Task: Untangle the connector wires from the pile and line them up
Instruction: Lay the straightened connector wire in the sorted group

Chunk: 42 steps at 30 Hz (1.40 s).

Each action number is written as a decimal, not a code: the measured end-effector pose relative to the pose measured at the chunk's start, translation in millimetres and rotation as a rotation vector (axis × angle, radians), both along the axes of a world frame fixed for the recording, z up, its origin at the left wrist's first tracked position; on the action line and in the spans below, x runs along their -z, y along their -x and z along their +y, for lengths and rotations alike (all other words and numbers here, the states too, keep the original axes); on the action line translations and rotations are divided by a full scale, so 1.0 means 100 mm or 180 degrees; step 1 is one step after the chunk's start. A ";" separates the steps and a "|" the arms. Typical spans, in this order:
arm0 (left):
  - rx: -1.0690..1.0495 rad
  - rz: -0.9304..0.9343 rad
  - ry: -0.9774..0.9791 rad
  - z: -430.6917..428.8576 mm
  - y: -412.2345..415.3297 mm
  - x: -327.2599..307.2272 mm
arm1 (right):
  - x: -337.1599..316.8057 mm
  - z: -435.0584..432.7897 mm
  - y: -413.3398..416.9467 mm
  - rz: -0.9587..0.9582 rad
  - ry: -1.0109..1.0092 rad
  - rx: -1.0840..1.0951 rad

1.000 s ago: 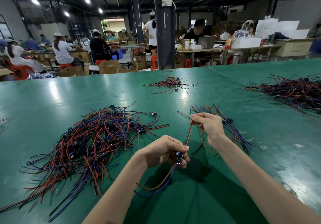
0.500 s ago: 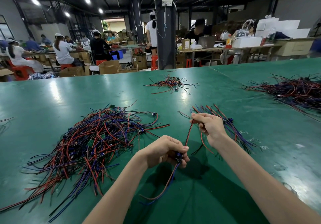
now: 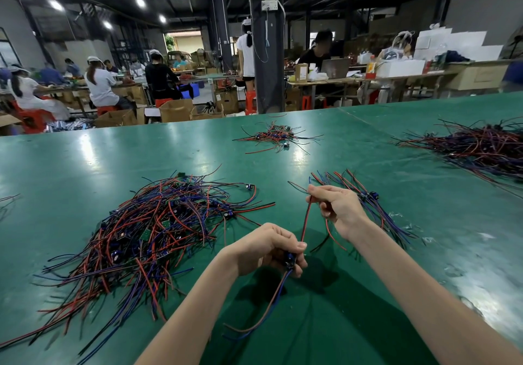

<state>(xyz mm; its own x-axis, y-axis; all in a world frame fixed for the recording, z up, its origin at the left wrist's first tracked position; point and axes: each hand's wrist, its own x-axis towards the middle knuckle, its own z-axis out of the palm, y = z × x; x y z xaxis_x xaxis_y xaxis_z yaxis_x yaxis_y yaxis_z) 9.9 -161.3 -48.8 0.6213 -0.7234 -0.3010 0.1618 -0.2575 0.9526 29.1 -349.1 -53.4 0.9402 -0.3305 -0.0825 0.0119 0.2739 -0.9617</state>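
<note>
Closest to the desk's near edge, the left hand (image 3: pixel 266 248) is raised above the green desk (image 3: pixel 85 166). Its fingers (image 3: pixel 300 247) are curled round the small dark connector (image 3: pixel 290 260) of one connector wire (image 3: pixel 306 220). From the connector a red and a blue lead droop toward the near edge in a loose loop. Another red lead runs taut up to the right hand (image 3: pixel 338 209), whose thumb and forefinger pinch it at the top; a red and a black end hang below that hand.

Left of the hands lies the tangled pile (image 3: pixel 147 234) of red, blue and black wires with small green boards among them, spreading toward the near left corner. Just behind the right hand a smaller bunch of wires (image 3: pixel 387 217) lies roughly parallel on the desk, its ends fanned toward the far edge.

Farther on, a little heap of wires (image 3: pixel 276 135) sits near the middle of the far edge, and a larger dark heap (image 3: pixel 481 146) lies toward the far right corner. Beyond the desk stands a dark pillar (image 3: pixel 266 53), with seated workers (image 3: pixel 102 84) at other desks.
</note>
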 end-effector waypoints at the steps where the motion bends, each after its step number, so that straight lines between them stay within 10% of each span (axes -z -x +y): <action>1: 0.0036 0.0005 -0.0017 0.00 0.00 0.00 | 0.00 0.00 0.00 0.0005 -0.0006 -0.0031; 42: 0.0440 0.0054 -0.0042 -0.01 0.05 -0.02 | 0.02 0.06 0.02 0.0089 0.0159 -0.0846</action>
<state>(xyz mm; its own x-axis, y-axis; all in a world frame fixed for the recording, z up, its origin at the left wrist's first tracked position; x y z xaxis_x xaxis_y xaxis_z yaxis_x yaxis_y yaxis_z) 4.7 -161.9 -47.0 0.5109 -0.7976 -0.3207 0.1400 -0.2909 0.9465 27.4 -343.2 -55.7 0.9921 -0.0766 -0.0994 -0.0808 0.2160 -0.9730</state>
